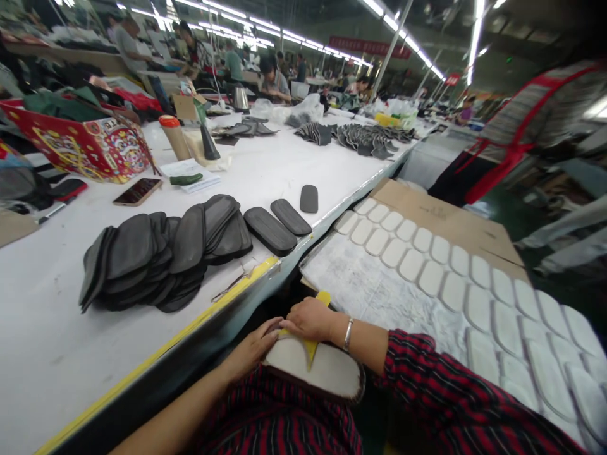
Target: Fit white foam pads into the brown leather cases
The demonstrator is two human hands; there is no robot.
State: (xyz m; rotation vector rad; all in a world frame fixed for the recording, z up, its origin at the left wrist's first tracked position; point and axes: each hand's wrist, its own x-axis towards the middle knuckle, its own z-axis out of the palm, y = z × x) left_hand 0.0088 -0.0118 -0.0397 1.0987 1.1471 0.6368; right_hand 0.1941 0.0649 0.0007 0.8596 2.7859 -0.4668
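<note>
So nearest the camera there's an oval pad with a pale face (334, 373), sitting over the lap of someone in a red and black striped top (294, 417). The right hand (309, 318) is closed around a yellow tool (310, 352), its pointed end down against that pale face. The left hand (258, 344) is at the pad's left end, fingertips right next to the right hand. Can't tell if it's actually gripping there.

Just past the hands on the left is a white table (265, 161) with a messy pile of dark pads (165, 253), plus three loose dark pads (290, 217) to the right of it. Over on the right, a board (360, 284) has rows of white-faced pads (412, 263), with cardboard (448, 221) along its far side.

Farther back on the left: a phone (137, 191), an orange-lidded bottle (175, 138) and a red patterned bag (99, 145). Far right of those, more dark pieces (363, 138) lie heaped. A co-worker (545, 120) in red-trimmed clothing stands at far right.
</note>
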